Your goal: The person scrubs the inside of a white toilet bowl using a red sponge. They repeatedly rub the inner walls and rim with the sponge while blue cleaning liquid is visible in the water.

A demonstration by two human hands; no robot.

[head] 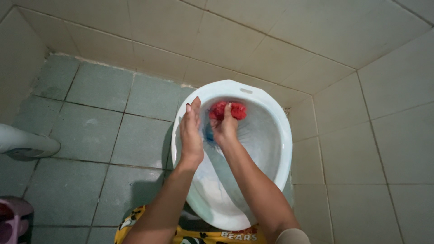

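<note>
A white toilet bowl stands against a beige tiled wall. My right hand is inside the bowl, shut on a red scrubbing pad pressed against the far inner wall. A bit of blue shows beside that hand at the bowl's left inner side. My left hand rests flat on the bowl's left rim, fingers together and pointing away from me, holding nothing.
Grey-green floor tiles lie left of the bowl. A white pipe-like object juts in at the left edge, and a pink item sits at the bottom left corner. Beige wall tiles close off the right.
</note>
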